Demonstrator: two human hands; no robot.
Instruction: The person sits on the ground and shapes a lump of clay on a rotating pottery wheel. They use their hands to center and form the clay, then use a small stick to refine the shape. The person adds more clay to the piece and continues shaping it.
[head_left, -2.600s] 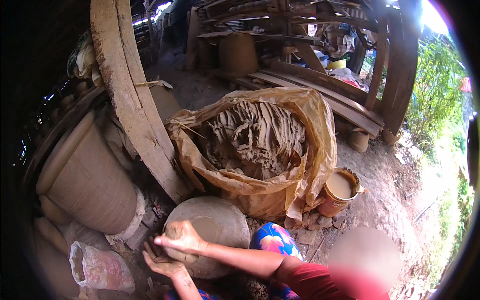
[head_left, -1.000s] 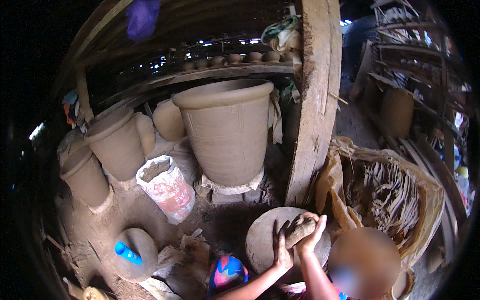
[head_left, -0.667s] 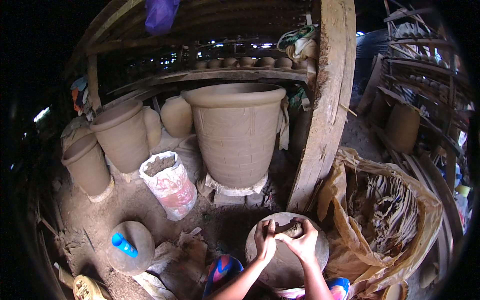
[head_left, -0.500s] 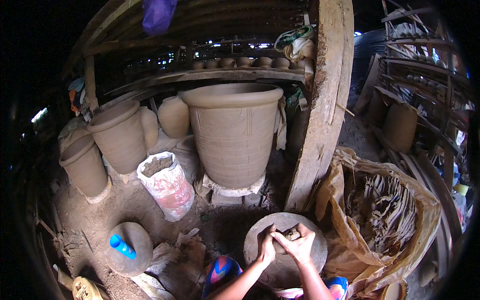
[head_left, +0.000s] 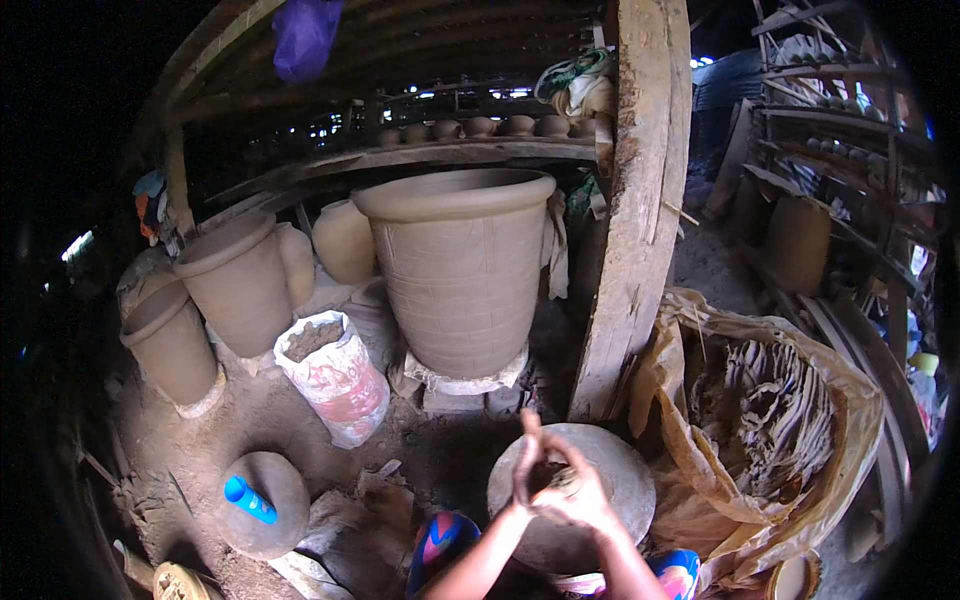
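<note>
Post (head_left: pixel 645 180) stands beyond right hand (head_left: pixel 585 497), beside big pot (head_left: pixel 460 280).

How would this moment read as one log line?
left hand: open, beside clay lump; right hand: cupping it; beneath: round disc; beyond: large pot

Left fingers (head_left: pixel 521 466) and right fingers (head_left: pixel 572 458) now closer together, farther left over the round slab (head_left: pixel 630 472)

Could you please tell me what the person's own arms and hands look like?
The forearms are bare, with no sleeves, watch or bracelets in view. The left hand and right hand are both ungloved; blur hides whether rings are worn.
</note>
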